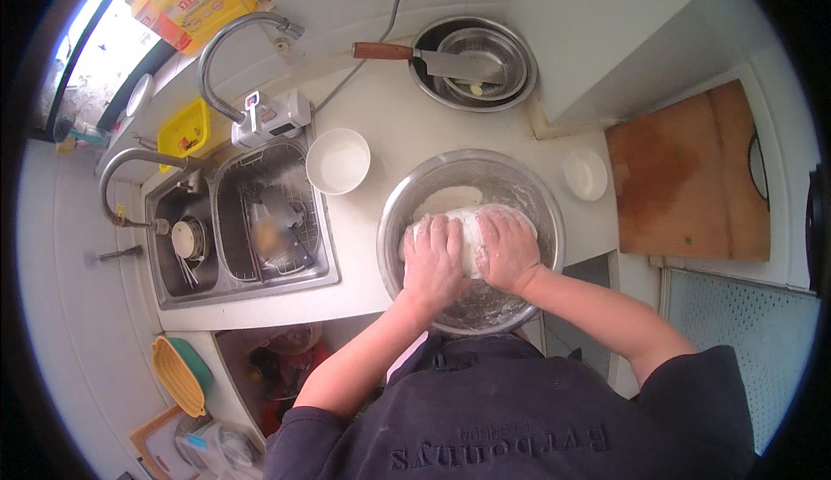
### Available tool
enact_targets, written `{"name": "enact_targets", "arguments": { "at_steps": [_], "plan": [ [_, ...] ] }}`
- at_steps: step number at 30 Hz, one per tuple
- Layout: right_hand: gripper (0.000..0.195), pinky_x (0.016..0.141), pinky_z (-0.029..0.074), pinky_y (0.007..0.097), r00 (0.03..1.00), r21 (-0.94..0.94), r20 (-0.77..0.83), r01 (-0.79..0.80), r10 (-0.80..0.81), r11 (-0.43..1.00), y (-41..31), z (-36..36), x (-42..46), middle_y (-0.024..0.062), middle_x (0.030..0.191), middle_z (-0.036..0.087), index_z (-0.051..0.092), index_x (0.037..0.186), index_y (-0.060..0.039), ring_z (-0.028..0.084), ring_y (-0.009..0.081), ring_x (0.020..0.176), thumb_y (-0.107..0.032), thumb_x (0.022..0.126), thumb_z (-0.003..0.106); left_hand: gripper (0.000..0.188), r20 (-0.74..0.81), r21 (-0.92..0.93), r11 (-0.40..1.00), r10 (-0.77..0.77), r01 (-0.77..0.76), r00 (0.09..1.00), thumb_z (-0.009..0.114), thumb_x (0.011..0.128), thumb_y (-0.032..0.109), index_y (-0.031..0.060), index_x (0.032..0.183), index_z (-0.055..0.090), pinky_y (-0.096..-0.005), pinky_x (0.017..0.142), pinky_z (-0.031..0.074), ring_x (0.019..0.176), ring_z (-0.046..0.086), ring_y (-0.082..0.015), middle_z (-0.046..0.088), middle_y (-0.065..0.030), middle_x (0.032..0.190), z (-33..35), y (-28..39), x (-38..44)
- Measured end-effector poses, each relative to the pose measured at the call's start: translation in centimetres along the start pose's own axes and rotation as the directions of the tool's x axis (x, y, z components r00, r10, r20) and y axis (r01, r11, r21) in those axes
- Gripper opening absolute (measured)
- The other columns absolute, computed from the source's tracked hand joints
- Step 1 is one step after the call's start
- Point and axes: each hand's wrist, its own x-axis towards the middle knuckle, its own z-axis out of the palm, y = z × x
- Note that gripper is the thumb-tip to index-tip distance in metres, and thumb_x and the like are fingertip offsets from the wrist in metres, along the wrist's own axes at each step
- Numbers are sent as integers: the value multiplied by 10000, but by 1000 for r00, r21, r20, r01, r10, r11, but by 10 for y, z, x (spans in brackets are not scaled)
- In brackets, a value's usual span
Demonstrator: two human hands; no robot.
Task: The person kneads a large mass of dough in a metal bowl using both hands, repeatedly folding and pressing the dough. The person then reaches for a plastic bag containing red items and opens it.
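Note:
A white lump of dough (pixel 470 236) lies in a large stainless steel bowl (pixel 387 227) at the front edge of the counter. My left hand (pixel 434 260) presses on the dough's left part, its fingers laid forward over the top. On the right part, my right hand (pixel 509 246) grips the dough with the fingers bent over its far side. White flour or dough clings to the fingers of both hands. Loose flour (pixel 454 199) rests on the bowl's far inner wall, and smears mark its right side. My palms hide much of the near side of the dough.
A white bowl (pixel 338 160) stands left, beside a double sink (pixel 331 246) holding dishes and a knife. Behind, a cleaver (pixel 461 66) lies across nested metal bowls (pixel 529 84). To the right are a small white bowl (pixel 585 175) and a wooden cutting board (pixel 688 175).

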Motion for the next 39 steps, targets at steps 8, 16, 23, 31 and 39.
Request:
{"name": "enact_targets", "arguments": {
  "at_steps": [8, 16, 23, 31, 39],
  "plan": [
    [441, 865, 375, 435, 997, -2, 76, 30, -30, 1000, 27, 29, 36, 150, 1074, 545, 510, 1056, -17, 514, 300, 974, -286, 707, 535, 834, 49, 32, 994, -106, 104, 993, 709, 582, 405, -50, 1202, 387, -437, 854, 392, 1012, 478, -334, 463, -199, 1152, 32, -15, 34],
    [281, 717, 394, 437, 985, 27, 88, -152, 149, 988, 27, 36, 55, 92, 858, 584, 513, 895, -72, 547, 290, 768, -285, 712, 530, 881, 142, -15, 985, -166, 169, 976, 760, 501, 521, -9, 1120, 426, -403, 792, 422, 966, 509, -298, 501, -139, 1035, 13, -16, 52],
    [340, 799, 375, 430, 983, -40, 80, -164, 167, 986, -16, -28, 25, 125, 968, 561, 545, 960, -79, 520, 286, 911, -306, 707, 560, 928, 66, -197, 974, -97, 109, 993, 776, 489, 492, 20, 1201, 415, -438, 829, 399, 1004, 487, -321, 488, -137, 1032, -31, 0, 14],
    [459, 879, 344, 472, 992, -34, 124, -24, 28, 999, -19, 1, -7, 154, 1063, 542, 531, 1062, -18, 494, 300, 1001, -284, 689, 523, 766, 112, 74, 997, 23, -31, 993, 661, 603, 469, 10, 1180, 456, -491, 781, 424, 1048, 489, -338, 488, -172, 1127, 8, 9, -4],
    [302, 682, 392, 403, 974, 38, 222, -55, 45, 998, 22, 36, 34, 90, 809, 572, 548, 848, -101, 538, 276, 745, -318, 638, 544, 611, 249, -46, 989, -128, 144, 960, 662, 631, 404, 19, 1064, 465, -423, 672, 470, 865, 532, -308, 502, -145, 970, 26, -10, 37]
  ]
}}
